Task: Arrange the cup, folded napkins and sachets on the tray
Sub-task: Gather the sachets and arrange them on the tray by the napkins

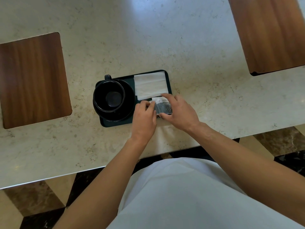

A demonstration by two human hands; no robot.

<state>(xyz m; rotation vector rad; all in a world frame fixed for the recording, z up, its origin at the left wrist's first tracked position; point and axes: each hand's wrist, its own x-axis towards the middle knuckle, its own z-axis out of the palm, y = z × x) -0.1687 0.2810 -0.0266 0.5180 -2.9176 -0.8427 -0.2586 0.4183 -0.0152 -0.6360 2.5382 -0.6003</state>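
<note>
A dark rectangular tray (115,123) lies on the marble table. On its left half a black cup (109,96) stands on a black saucer (130,98), handle pointing away. White folded napkins (150,85) fill the tray's far right corner. Below them lie grey sachets (164,107) at the near right corner. My left hand (144,116) touches the sachets' left edge with curled fingers. My right hand (179,109) spans the sachets from the right, with the forefinger at their far edge and the thumb at their near edge. Part of the sachets is hidden under my fingers.
The beige marble table (165,38) carries a brown wooden inlay (33,80) at the left and another (270,33) at the far right. The table's near edge runs just below my wrists, with dark patterned floor beneath.
</note>
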